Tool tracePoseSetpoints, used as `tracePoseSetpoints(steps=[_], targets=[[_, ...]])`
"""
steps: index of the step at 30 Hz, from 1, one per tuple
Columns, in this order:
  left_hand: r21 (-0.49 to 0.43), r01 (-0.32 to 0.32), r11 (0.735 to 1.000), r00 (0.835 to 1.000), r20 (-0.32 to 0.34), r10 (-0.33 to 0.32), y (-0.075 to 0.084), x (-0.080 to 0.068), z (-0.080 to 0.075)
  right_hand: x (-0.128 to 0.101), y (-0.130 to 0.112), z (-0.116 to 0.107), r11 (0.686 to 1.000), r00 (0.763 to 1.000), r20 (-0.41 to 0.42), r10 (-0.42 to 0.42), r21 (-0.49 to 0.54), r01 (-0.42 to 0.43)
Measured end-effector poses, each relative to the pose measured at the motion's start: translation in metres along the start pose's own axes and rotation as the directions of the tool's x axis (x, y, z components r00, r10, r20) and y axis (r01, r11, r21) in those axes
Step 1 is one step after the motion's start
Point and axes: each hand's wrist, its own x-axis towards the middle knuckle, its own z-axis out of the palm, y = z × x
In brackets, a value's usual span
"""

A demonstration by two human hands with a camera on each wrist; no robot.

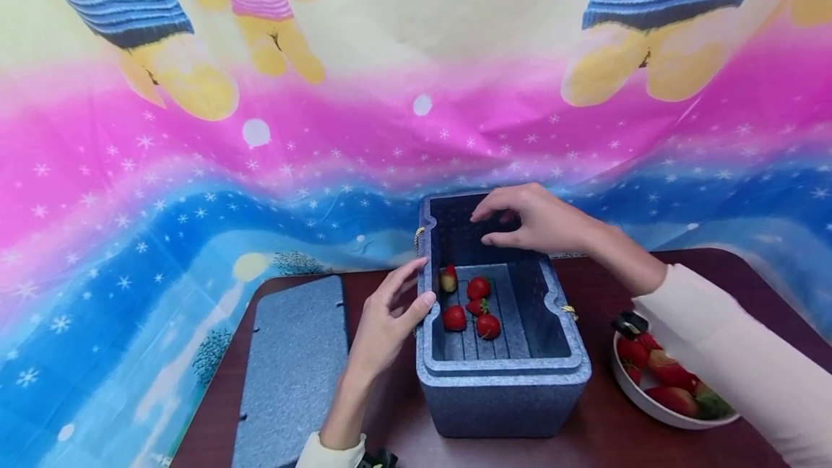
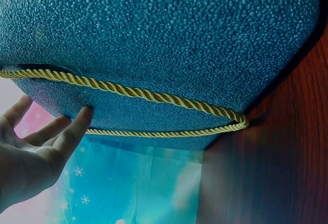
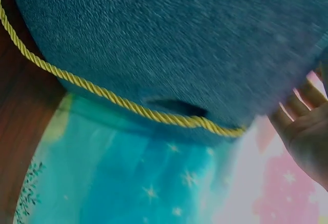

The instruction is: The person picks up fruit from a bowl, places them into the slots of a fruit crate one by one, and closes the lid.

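Note:
A grey foam box (image 1: 503, 403) stands uncovered on the table, with several strawberries (image 1: 479, 287) lying on its ribbed floor. My left hand (image 1: 388, 320) rests against the box's left side, its thumb touching the rim. In the left wrist view, the fingers of that left hand (image 2: 43, 147) are extended beside a gold rope handle (image 2: 154, 97). Over the far half of the box, my right hand (image 1: 529, 219) hovers with fingers loosely bent and nothing in them. The right wrist view shows only part of this right hand (image 3: 307, 131), past the box's outer wall.
To the right, partly hidden under my right sleeve, a white bowl (image 1: 656, 410) holds more strawberries (image 1: 672, 399). A flat grey foam lid (image 1: 295, 367) lies on the dark wooden table (image 1: 403, 410) at left. Behind hangs a printed cloth (image 1: 364, 143) with bears and snowflakes.

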Motion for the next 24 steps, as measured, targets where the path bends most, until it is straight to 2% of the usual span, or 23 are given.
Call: tracePoseSetpoints(steps=[5, 14, 17, 24], targets=[[0.005, -0.003, 1.0, 1.0, -0.011, 0.003, 0.0, -0.002, -0.001, -0.027, -0.009, -0.02, 0.999, 1.0, -0.028, 0.014, -0.036, -0.015], [0.006, 0.005, 1.0, 1.0, -0.01, -0.004, 0.0, -0.002, -0.001, -0.086, -0.014, -0.037, 0.99, 0.989, -0.141, -0.049, -0.136, 0.03], [0.0, 0.003, 1.0, 1.0, -0.007, -0.003, 0.0, -0.001, -0.001, -0.106, -0.013, -0.038, 0.989, 0.988, -0.153, -0.027, -0.15, 0.004], [0.009, 0.001, 1.0, 1.0, -0.004, -0.001, 0.002, 0.0, -0.001, -0.151, -0.008, -0.033, 0.974, 0.971, -0.21, 0.113, -0.169, -0.15]])
